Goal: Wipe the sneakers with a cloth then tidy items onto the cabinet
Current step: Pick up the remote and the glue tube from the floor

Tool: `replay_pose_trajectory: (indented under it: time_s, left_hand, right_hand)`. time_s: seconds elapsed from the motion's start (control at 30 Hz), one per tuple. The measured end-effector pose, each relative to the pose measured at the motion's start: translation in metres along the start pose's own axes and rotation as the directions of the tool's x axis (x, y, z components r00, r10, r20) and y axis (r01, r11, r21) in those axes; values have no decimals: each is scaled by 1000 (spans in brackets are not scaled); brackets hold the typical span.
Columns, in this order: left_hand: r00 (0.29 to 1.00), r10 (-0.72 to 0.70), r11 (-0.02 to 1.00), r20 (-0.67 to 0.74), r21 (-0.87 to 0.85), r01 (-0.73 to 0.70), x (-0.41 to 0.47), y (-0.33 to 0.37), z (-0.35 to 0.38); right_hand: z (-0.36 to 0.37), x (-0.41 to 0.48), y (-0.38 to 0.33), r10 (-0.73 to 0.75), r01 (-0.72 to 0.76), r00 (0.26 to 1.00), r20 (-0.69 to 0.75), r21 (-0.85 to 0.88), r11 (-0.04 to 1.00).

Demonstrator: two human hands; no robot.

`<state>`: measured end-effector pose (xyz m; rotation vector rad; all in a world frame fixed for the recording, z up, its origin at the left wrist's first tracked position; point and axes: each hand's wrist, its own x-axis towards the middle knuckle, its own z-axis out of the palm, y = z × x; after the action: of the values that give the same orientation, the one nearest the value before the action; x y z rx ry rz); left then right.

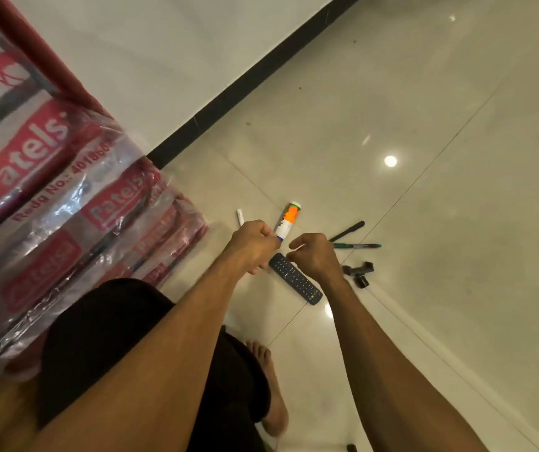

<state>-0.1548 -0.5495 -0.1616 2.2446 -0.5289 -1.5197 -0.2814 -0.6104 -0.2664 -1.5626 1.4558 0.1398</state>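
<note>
On the glossy cream tiled floor (424, 109) below me lie the things to tidy, and both my hands hover over them. My left hand (255, 244) is curled into a fist, its knuckles right at the purple end of the white-and-orange cylindrical tube (289, 218). I cannot tell whether it holds anything. My right hand (315, 256) hangs just beside it, fingers bent in towards the thumb, and I cannot tell whether it pinches something. The long black remote control with rows of buttons (297, 282) lies between and under the two hands. A short white marker (240, 216) pokes out past my left hand. A black capped pen (349, 230) and a green pen (359, 245) lie just beyond my right hand, with small black plastic blocks (361, 272) near that wrist.

To the left, a bulky red-and-white bundle wrapped in clear plastic (49, 190) presses close beside my black shorts (115, 337). A black skirting strip (245, 86) marks the wall's foot ahead. Bare tile spreads wide to the right and ahead. My bare foot (268, 386) rests on the floor beneath my arms.
</note>
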Motion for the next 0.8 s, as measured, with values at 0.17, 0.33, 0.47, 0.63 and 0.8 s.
replay_pose_trajectory:
  time_s: [0.17,0.33,0.47,0.63,0.8]
  left_hand:
    - [998,-26,994,52,110,20,38,-11,4]
    - [995,-43,987,84,156,30,67,-18,2]
    - [994,-24,985,103,175,6,88,-21,4]
    - [993,-8,985,116,171,-12,105,-23,12]
    - [991,-101,988,87,128,90,113,-41,4]
  right_hand:
    - [43,36,33,31,-29,999,7,-202,979]
    - [78,61,63,43,-34,999,20,-356,934]
    - [94,74,86,21,-19,1000,0,-457,889]
    - [105,86,106,20,-13,1000,9,-503,864]
    - [114,88,119,57,-35,998,26,-522,852]
